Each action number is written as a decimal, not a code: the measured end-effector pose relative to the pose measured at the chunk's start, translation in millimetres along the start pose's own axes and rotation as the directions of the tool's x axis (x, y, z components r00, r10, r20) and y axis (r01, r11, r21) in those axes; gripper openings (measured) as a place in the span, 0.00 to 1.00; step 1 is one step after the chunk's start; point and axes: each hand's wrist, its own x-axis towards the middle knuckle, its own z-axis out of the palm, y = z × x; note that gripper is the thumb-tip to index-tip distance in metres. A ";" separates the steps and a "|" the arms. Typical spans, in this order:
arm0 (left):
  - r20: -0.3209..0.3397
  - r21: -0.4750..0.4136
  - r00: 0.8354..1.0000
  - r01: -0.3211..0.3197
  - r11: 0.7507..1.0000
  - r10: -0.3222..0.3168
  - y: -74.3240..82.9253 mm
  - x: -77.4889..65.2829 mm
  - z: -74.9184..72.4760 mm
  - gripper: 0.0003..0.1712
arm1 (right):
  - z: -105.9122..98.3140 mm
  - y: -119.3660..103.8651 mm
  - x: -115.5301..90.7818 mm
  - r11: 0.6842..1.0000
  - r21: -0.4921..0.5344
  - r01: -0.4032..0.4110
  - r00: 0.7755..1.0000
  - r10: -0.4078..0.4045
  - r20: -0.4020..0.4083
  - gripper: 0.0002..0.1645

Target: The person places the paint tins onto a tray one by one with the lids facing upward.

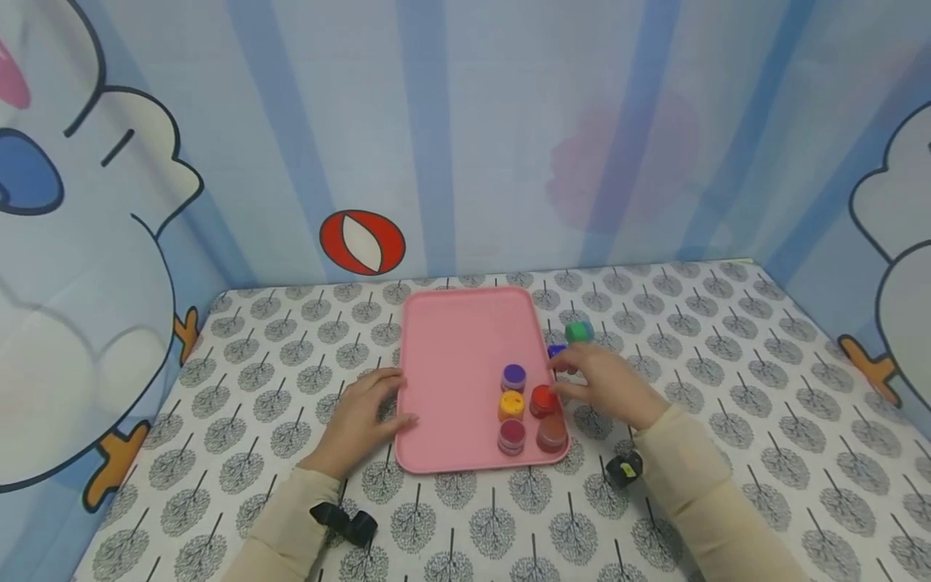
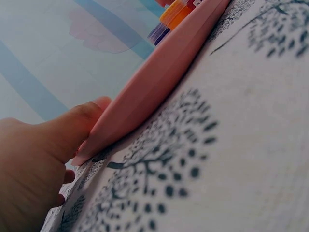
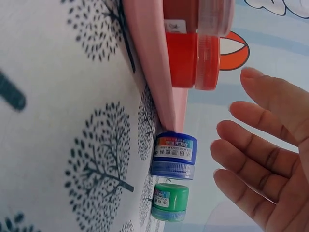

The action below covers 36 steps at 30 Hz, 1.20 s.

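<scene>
A pink tray [image 1: 451, 380] lies on the table. My left hand [image 1: 364, 416] holds its left rim; the thumb [image 2: 91, 113] laps over the edge while other fingers show outside it. Inside the tray, at the right, stand small paint jars: purple [image 1: 513, 377], yellow-orange [image 1: 511, 405], dark red [image 1: 511, 436], red [image 1: 543, 400] and brown [image 1: 551, 434]. My right hand [image 1: 607, 380] hovers by the right rim with loosely bent fingers, apart from the red jar [image 3: 195, 60] in the right wrist view. Beyond it are a blue jar [image 3: 174, 154] and a green jar [image 3: 170, 202], both outside the tray.
A tree-patterned cloth [image 1: 276, 364] covers the table. Behind it hangs a blue curtain [image 1: 494, 145] with cartoon figures. Black straps [image 1: 345, 524] are on both wrists.
</scene>
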 end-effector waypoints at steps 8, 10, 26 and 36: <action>-0.001 0.003 1.000 -0.014 1.000 0.014 0.9 -0.1 -1.2 0.35 | -1.0 5.6 1.2 0.999 -0.025 -0.030 0.998 0.029 -0.060 0.22; -0.008 0.003 1.000 -0.018 1.000 0.018 0.6 0.2 -0.8 0.34 | -1.8 7.3 2.0 0.999 -0.028 -0.039 0.997 0.037 -0.070 0.23; -0.007 0.014 1.000 -0.017 1.000 0.017 0.6 -0.4 -1.0 0.35 | -2.9 24.3 6.5 0.996 -0.006 -0.087 0.991 0.086 -0.104 0.23; -0.017 0.001 1.000 -0.022 1.000 0.022 0.7 -0.9 -2.1 0.34 | 1.4 32.7 12.5 0.994 -0.007 -0.108 0.991 0.107 -0.085 0.21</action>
